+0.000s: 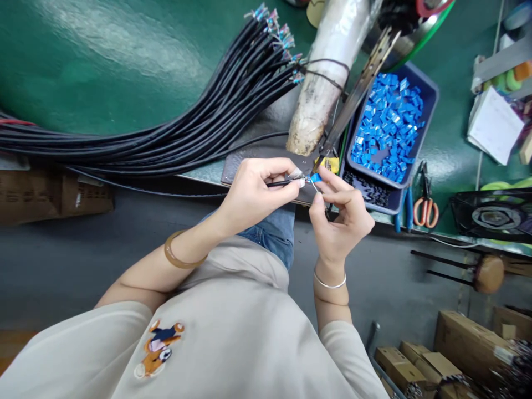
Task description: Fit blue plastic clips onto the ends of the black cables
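Left hand (254,191) fingers pinch black cable (278,183) near its end, above tabletop (103,83) front edge; right hand (344,217) fingers meet blue piece (316,177) there, exact grip unclear; cable bundle (166,143) follows front edge leftward, green surface stretching behind; bin (430,111) close on right; white sheets (495,126) farther right, any writing unreadable.

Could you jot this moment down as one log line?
left hand: pinching black cable | right hand: fingers at small blue part by cable's end | nearby: bin of blue parts, black cable bundle
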Available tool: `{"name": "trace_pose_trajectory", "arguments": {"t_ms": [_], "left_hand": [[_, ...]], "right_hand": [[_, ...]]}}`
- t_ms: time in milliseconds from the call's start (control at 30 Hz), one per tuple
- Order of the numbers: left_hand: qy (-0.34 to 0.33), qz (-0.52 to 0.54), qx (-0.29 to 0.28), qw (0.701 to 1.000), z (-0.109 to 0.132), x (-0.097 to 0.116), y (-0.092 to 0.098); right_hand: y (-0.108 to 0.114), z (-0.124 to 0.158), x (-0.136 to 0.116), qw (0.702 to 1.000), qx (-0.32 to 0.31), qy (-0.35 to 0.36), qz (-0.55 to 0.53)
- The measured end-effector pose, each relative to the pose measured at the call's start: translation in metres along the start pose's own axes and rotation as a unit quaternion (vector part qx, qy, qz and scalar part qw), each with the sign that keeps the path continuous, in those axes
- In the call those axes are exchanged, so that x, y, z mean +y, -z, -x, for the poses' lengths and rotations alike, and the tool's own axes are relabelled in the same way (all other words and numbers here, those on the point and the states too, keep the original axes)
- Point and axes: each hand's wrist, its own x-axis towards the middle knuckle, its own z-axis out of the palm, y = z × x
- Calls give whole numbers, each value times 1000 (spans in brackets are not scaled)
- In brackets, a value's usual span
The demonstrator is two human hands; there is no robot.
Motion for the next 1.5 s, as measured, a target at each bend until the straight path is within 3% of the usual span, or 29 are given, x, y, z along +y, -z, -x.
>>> {"name": "trace_pose_trajectory", "arguments": {"t_ms": [300,767,1033,1500], "left_hand": [[-15,-27,20,999,-4,5,-1],[10,-65,1,998,-2,0,1],[-19,-77,11,997,-4,9,4],[-4,-105,-9,994,1,3,4]], "right_hand": [[1,-8,-3,1000,-11,-7,2],[7,-4,-2,999,-39,-3,23],[8,-13,-9,999,-34,8,34],[8,-6,-5,999,-33,-6,22]]}}
